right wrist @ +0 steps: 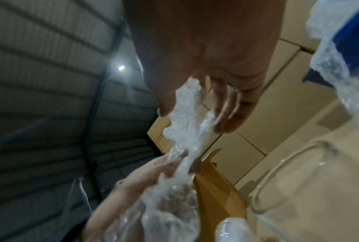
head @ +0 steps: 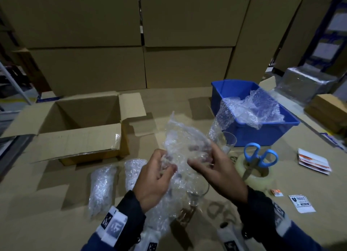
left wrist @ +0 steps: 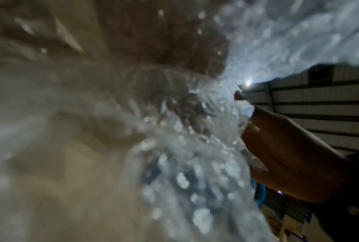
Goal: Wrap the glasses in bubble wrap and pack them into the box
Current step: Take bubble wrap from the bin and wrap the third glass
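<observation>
Over cardboard tabletop [head: 178, 100]: crumpled, translucent bubble wrap [head: 185, 138]

Left hand [head: 155, 177] and right hand [head: 217, 168] raised side by side, fingers [head: 170, 169] curled, pinching.

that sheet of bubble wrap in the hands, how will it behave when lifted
The bubble wrap is probably floppy: it crumples and droops between the left hand and right hand. Likely very light, since pinching fingers alone hold it up. Its glossy film may slip, so a gathered grip seems safer.
</observation>
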A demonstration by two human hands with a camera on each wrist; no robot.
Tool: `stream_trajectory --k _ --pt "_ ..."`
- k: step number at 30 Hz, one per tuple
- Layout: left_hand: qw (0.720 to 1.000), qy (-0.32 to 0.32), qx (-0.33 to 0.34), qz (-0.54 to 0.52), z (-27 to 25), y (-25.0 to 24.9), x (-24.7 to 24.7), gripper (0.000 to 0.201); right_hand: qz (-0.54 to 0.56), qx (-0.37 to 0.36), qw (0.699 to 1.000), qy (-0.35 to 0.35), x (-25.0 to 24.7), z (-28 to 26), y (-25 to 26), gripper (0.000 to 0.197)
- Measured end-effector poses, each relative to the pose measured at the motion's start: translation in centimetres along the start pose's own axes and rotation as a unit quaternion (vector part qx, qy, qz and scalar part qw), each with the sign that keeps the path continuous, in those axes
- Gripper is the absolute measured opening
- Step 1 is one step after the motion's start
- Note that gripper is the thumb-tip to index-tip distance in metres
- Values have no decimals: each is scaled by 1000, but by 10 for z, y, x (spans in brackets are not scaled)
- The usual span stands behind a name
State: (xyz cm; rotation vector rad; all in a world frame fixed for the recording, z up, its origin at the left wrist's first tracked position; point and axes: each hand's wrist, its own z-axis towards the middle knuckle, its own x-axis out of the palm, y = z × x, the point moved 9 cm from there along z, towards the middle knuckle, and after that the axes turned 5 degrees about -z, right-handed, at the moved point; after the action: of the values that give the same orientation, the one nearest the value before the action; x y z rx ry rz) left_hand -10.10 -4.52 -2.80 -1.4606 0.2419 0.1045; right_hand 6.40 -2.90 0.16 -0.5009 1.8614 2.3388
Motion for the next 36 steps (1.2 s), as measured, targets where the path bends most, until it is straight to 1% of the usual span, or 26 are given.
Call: stream_trajectory --k 1,2,4,6,8,10,11,13,15,16,18,20,21,22,23,24,25,26,28,30,31,32,33,34,35,36 --pt "1000 9 5 -6 -1 -2 3 18 48 6 999 15 3 3 1 52" --pt "1000 13 5 -15 -2 -3 5 16 69 0 997 21 4 5 2 46" --pt "999 14 -12 -40 -5 -2 4 19 80 -27 996 15 -1 6 4 29" --pt "998 12 -24 -51 -7 1 0 21 91 -47 995 1 -9 4 4 28" --pt "998 13 -23 -51 -10 4 -3 19 101 -50 994 1 -12 4 4 23" --pt "999 14 -13 -30 -11 4 -6 21 108 -39 993 -11 -20 4 0 23" --pt "1000 14 -12 -16 -12 7 -8 22 121 -24 992 -30 -29 5 -3 23" --pt "1000 12 -19 7 -12 13 -12 17 145 -4 988 -60 -44 5 -8 24" --pt "1000 -8 -17 23 -12 18 -18 10 100 -19 993 -55 -45 3 -4 25" --pt "999 -23 -10 26 -12 17 -22 17 72 -35 996 -41 -40 0 0 24" --pt "1000 -20 -9 13 -10 12 -21 45 56 -57 997 -4 -26 -5 3 28" --pt "999 33 -34 -15 -7 8 -10 79 72 -60 995 39 -16 -7 5 30" --pt "997 65 -42 -29 -6 8 -3 92 82 -57 993 61 -12 -8 6 31" --pt "993 96 -46 -43 -6 5 5 99 86 -53 992 81 -8 -9 7 32" --pt "990 123 -50 -52 -7 4 12 102 76 -53 991 94 -5 -9 10 32" --pt "987 143 -57 -47 -7 5 16 100 60 -55 991 102 -1 -10 11 33" --pt "987 147 -61 -25 -7 6 18 92 47 -58 991 108 1 -11 12 33" --pt "989 141 -55 -1 -7 6 17 78 44 -56 991 114 2 -11 12 34" --pt "993 111 -49 5 -7 10 10 51 56 -41 991 116 -6 -10 11 37" --pt "996 73 -45 13 -7 14 1 38 53 -27 994 89 -24 -9 16 39" --pt "997 52 -40 30 -7 14 -3 34 24 -40 996 70 -33 -9 23 38" --pt "998 32 -36 51 -6 11 -7 31 -38 -78 994 59 -37 -10 35 36" --pt "997 19 -33 62 -6 9 -7 31 -126 -132 981 64 -33 -13 48 37" --pt "998 13 -28 58 -4 4 -5 31 -212 -183 957 79 -22 -18 57 43" --pt "999 9 -24 43 -3 -2 -3 29 -279 -218 930 98 -10 -21 59 51" --pt "999 6 -17 28 -2 -8 0 26 -321 -234 911 116 0 -23 55 56"
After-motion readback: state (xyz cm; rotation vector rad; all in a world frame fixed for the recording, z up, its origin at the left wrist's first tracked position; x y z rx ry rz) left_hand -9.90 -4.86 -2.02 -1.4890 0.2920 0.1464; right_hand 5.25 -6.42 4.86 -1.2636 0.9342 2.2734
